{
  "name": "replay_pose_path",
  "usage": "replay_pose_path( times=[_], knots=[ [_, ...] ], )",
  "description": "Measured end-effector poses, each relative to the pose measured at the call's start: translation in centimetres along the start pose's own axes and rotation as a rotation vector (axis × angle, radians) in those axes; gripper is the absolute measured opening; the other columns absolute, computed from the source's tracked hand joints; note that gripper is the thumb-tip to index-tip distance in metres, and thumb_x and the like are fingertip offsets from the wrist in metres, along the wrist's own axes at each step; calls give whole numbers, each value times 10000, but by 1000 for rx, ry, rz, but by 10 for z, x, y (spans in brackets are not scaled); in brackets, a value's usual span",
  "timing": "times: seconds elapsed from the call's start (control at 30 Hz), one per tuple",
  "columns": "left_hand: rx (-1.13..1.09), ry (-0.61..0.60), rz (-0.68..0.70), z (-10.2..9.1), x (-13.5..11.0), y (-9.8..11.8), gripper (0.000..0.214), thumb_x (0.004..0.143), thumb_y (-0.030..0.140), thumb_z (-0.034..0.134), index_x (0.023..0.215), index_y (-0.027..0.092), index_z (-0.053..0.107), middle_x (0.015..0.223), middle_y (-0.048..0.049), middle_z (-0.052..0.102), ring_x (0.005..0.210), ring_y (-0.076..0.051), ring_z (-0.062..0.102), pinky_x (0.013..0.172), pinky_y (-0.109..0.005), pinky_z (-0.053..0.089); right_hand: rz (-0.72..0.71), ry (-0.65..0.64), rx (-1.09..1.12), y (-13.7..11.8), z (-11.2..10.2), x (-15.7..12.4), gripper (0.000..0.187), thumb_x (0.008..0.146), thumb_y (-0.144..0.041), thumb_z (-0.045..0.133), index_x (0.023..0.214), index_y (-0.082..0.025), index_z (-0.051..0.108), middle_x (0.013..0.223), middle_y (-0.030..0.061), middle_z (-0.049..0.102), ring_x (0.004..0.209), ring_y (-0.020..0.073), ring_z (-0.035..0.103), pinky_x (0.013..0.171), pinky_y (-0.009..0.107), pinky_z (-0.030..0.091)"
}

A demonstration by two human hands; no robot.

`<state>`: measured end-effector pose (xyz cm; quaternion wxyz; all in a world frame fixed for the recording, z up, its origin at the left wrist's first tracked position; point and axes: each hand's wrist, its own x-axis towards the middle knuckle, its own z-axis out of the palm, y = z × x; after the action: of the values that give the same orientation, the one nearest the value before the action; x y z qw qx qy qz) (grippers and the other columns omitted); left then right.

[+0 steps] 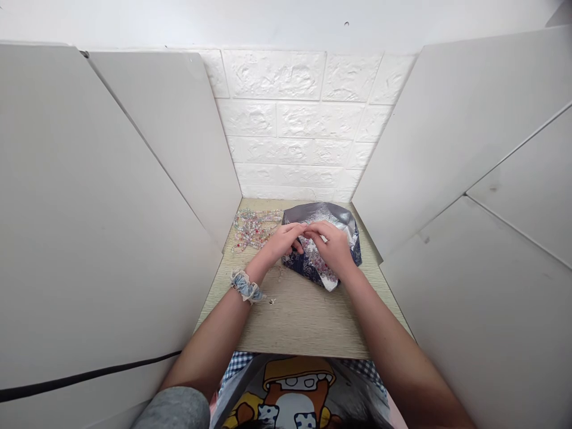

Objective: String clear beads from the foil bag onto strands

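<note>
A dark blue bag [346, 229] with a silvery lining lies open on the narrow wooden table [295, 316], full of small clear and pink beads [318, 259]. Both hands meet over its mouth. My left hand [283, 241] has its fingers bent in a pinch above the beads. My right hand [333, 245] curls over the bag's middle, fingertips touching those of the left. What the fingertips hold is too small to make out. A blue scrunchie [245, 286] sits on my left wrist.
A heap of beaded strings [255, 229] lies at the table's far left, beside the bag. White panels [111, 208] wall in the table on both sides, with a white brick-pattern wall [304, 125] behind. A black cable [89, 375] runs along the left panel.
</note>
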<state>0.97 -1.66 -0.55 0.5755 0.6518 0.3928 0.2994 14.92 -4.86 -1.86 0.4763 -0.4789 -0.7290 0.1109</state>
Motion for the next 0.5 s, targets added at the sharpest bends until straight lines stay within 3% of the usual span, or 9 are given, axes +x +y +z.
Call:
replay_pose_path(
  times=[0.13, 0.33, 0.4, 0.5],
  knots=[
    [20, -18, 26, -1, 0, 2, 375, 710, 465, 455, 835, 131, 572, 676, -24, 547, 531, -79, 505, 373, -160, 266, 23, 46, 35, -2, -1, 0, 160, 785, -233, 433, 775, -214, 592, 784, 15, 600, 759, 137, 534, 701, 263, 411],
    [32, 35, 63, -1, -2, 6, 310, 698, 428, 497, 728, 129, 575, 518, 18, 491, 427, -42, 403, 378, -162, 252, 137, 72, -18, 1, -2, 1, 231, 813, -302, 368, 830, -193, 571, 804, 29, 596, 737, 139, 526, 665, 257, 397],
    [-10, 66, 86, -1, -2, 5, 290, 701, 416, 500, 714, 133, 566, 494, 32, 457, 419, -38, 391, 385, -162, 259, 191, 2, -129, 7, -1, 1, 245, 821, -293, 344, 867, -192, 562, 834, 34, 593, 760, 143, 521, 673, 258, 385],
    [-64, 116, 95, -2, -1, 3, 281, 709, 411, 493, 734, 139, 561, 448, 58, 379, 387, -32, 347, 379, -165, 247, 233, -219, -411, 17, 1, 0, 224, 801, -248, 374, 813, -181, 587, 854, 54, 583, 805, 164, 509, 700, 270, 356]
  ],
)
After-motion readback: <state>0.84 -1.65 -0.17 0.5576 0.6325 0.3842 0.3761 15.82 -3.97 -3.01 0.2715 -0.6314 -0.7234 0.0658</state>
